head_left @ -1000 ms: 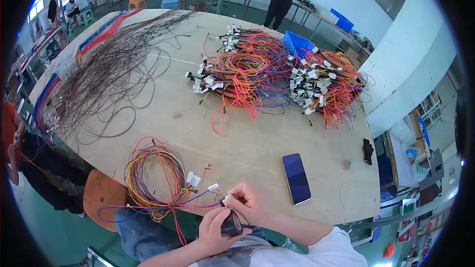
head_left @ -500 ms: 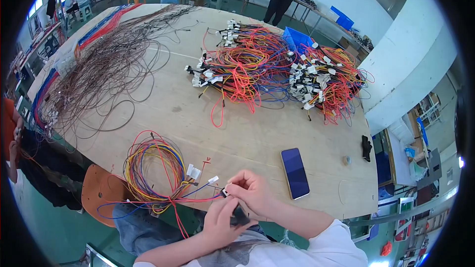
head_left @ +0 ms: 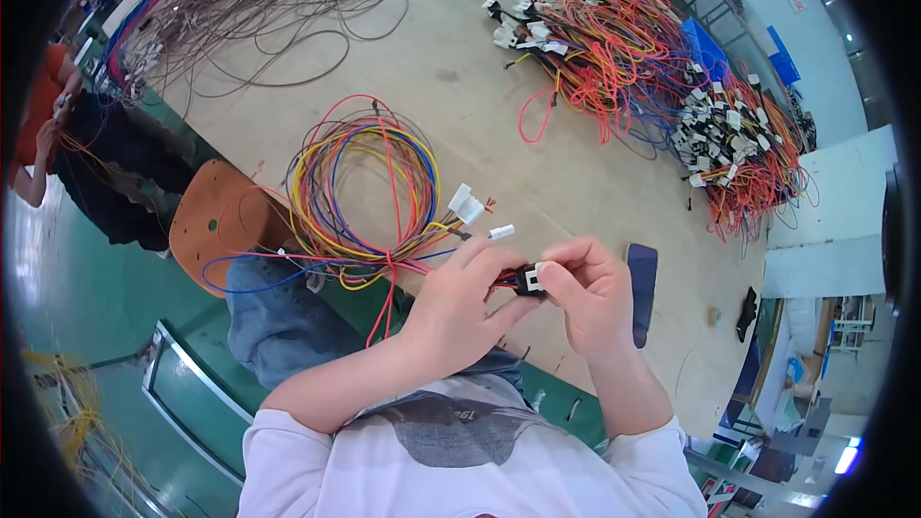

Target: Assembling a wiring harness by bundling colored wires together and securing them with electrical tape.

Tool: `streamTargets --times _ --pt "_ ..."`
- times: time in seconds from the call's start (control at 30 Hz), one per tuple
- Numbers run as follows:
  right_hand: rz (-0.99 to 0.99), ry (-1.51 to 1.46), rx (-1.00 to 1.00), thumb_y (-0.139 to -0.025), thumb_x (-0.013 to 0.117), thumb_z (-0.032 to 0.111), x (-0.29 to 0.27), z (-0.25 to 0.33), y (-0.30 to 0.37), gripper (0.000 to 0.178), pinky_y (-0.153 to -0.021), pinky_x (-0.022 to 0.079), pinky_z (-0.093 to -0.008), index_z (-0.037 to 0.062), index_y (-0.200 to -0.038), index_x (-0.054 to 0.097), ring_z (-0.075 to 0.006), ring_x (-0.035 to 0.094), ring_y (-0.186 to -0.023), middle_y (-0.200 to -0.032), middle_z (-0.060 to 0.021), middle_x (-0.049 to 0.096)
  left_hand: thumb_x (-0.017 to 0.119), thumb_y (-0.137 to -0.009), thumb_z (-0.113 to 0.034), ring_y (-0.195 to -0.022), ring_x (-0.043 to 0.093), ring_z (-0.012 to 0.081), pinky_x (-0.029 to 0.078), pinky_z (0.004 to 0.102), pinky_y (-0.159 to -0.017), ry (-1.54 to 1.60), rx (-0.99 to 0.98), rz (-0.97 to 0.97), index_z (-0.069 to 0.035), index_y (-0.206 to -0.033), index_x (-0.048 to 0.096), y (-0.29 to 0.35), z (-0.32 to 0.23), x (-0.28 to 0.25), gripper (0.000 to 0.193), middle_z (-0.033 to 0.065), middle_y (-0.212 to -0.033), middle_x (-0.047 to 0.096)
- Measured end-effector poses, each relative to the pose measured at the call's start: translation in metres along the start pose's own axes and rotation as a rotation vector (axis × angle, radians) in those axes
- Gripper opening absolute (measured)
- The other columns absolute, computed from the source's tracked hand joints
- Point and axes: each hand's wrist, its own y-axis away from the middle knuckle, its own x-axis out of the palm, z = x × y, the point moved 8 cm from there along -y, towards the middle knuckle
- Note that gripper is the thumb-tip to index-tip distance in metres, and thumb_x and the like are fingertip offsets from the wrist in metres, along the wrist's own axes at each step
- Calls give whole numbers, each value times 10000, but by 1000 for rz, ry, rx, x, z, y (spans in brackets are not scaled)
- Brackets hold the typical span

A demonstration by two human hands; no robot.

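Observation:
Above the table's near edge, my left hand [head_left: 459, 305] grips a black connector [head_left: 522, 280] with red wires running into its left side. My right hand [head_left: 597, 299] pinches the white piece [head_left: 533, 278] at the connector's right end between thumb and forefinger. Whether that piece is fully seated in the black housing cannot be made out. To the left lies a coiled wire harness [head_left: 360, 251] of yellow, blue, red and brown wires, tied with red wire. White connectors or tags [head_left: 466, 204] stick out on its right side, close to my left hand.
A phone [head_left: 639, 294] lies right of my right hand. Big harness bundles [head_left: 614, 53] and a blue bin [head_left: 705, 48] occupy the far right. Loose brown wires [head_left: 288, 0] spread over the far left. An orange stool [head_left: 219, 225] and another person [head_left: 58, 115] are at left.
My view has tipped downward, so the table and harness appear differently placed. Both hands have shifted, and the black connector with its white end now shows plainly between them.

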Motion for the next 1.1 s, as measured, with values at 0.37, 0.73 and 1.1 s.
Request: streamTargets --times 0.37,0.73,1.1 --pt "33 69 -115 -808 570 7 6 2 6 91 -549 366 -183 -2 -888 528 -49 466 -627 -803 -43 557 687 -688 -82 -627 605 208 476 298 -584 254 -332 280 43 -1308 185 -1 37 12 808 110 -708 616" --pt "261 69 -244 -812 587 13 12 14 10 187 -733 433 -224 -1 -979 506 -93 526 -831 -962 -69 543 588 -822 -286 -693 627 185 520 289 -560 1168 -664 325 -27 -1030 469 6 44 23 353 114 -862 598" --pt "76 -24 144 -815 587 26 -6 -10 10 119 -541 363 -182 -18 -919 550 -47 466 -603 -749 -15 555 680 -728 -316 -920 535 130 446 271 -809 1071 -328 124 -13 -1149 426 11 20 -3 578 56 -992 528"
